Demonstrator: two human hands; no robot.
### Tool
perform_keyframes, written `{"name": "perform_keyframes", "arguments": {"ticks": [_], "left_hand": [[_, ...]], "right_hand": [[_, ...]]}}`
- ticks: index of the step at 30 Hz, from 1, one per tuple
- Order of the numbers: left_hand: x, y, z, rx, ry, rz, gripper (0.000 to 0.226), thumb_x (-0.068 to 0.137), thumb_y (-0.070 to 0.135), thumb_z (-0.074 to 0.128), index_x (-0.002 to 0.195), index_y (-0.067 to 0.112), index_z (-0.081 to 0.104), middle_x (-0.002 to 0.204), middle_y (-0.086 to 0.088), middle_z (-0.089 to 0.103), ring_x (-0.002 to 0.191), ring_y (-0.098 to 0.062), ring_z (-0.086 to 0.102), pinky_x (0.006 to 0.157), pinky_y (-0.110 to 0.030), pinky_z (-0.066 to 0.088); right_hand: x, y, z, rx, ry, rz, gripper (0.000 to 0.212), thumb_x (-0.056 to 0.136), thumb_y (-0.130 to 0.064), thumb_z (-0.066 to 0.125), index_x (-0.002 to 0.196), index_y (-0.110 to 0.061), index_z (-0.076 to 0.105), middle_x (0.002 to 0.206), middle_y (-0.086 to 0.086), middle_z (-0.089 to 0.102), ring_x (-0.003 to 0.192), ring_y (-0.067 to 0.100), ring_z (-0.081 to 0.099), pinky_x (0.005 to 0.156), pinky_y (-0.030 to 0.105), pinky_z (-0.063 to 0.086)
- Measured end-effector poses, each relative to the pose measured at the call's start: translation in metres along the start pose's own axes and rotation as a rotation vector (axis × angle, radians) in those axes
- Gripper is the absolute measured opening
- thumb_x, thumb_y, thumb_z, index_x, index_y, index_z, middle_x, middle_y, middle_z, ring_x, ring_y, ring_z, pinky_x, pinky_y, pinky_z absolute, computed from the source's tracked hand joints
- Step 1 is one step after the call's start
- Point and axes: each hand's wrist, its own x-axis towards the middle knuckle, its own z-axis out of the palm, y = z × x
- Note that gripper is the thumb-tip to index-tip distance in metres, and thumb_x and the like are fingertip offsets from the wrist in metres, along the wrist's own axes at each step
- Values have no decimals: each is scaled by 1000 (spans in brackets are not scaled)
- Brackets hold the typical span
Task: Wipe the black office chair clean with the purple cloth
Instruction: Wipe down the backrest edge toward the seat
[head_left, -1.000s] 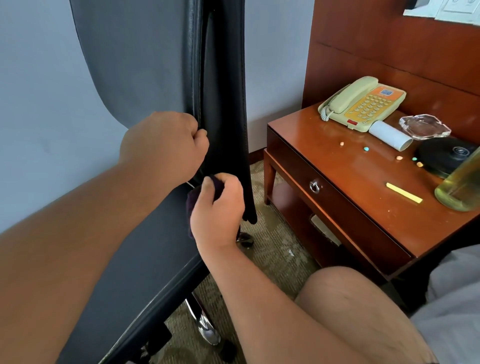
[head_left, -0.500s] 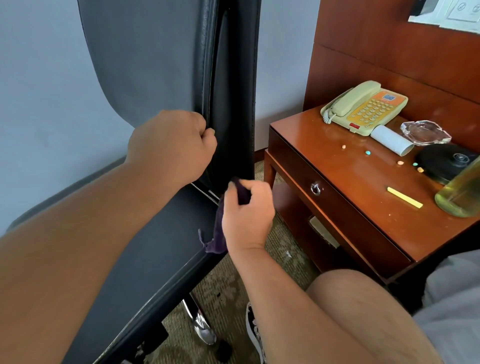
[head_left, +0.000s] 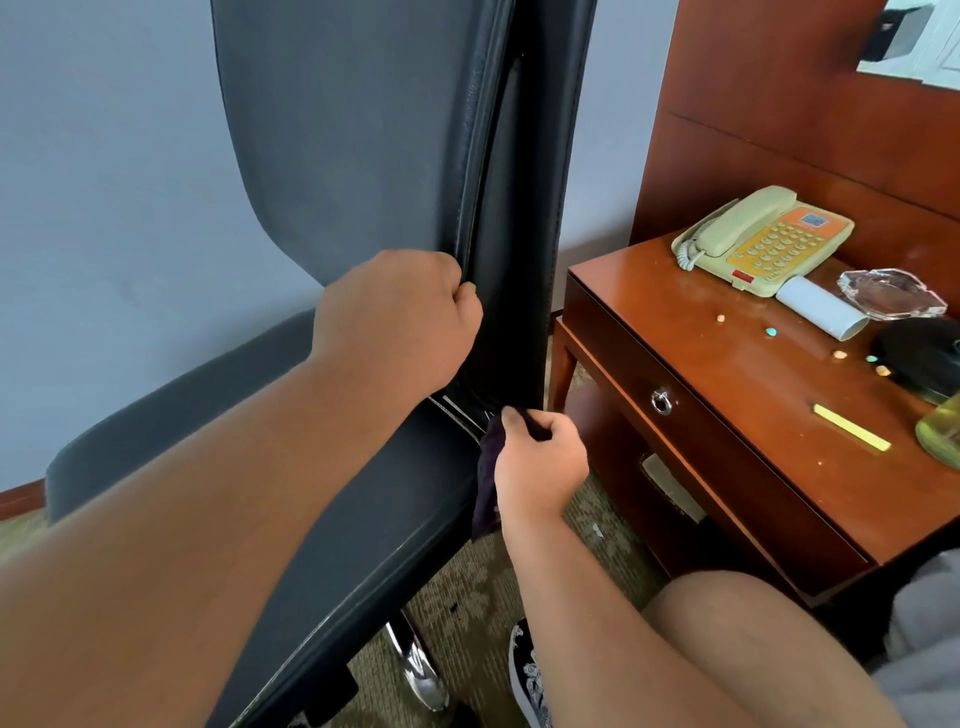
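The black office chair (head_left: 363, 156) fills the left and middle of the view, its tall backrest upright and its seat (head_left: 395, 499) sloping toward me. My left hand (head_left: 395, 322) is shut on the right edge of the backrest, fingers curled into the seam. My right hand (head_left: 537, 462) sits just below it, at the joint of backrest and seat, pinching the purple cloth (head_left: 488, 478). The cloth hangs down beside the seat's edge, mostly hidden behind my hand.
A wooden bedside table (head_left: 727, 415) with a drawer stands close on the right, carrying a beige phone (head_left: 763, 239), a glass ashtray (head_left: 891, 293), a white roll and small bits. The chair's chrome base (head_left: 421, 670) and my shoe (head_left: 524, 675) rest on the patterned carpet. My bare knee (head_left: 727, 634) is at lower right.
My right hand with the cloth has slid right and outward along the bottom of the backrest to its outer edge; more cloth now hangs free. My left hand keeps its grip.
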Motion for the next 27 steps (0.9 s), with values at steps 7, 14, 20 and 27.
{"name": "perform_keyframes", "arguments": {"ticks": [7,14,20,27], "left_hand": [[-1,0,3,-11,28,1,40,92,36,46,59,16,36,56,2,43,47,-13,35,45,-24,21],[0,1,4,-4,28,5,40,92,34,46,58,16,36,55,2,42,47,-13,35,46,-23,20],[6,0,4,11,-6,-15,40,94,35,44,60,16,37,59,1,44,50,-14,37,47,-25,21],[-7,-8,15,-30,56,17,41,94,44,41,62,19,38,55,6,43,47,-13,38,46,-23,21]], "right_hand": [[-5,-77,-18,304,50,-409,8,83,-31,76,89,-31,70,89,-14,69,90,3,65,81,26,56],[13,-56,-27,101,-85,-563,9,96,-18,58,102,-25,58,102,-11,58,98,6,59,89,30,52],[19,-39,-29,119,-121,-256,10,97,-18,59,100,-27,61,98,-12,63,90,3,62,83,34,57],[23,-70,-34,210,-106,-526,7,94,-27,64,95,-33,62,92,-20,65,91,-1,62,74,9,47]]}}
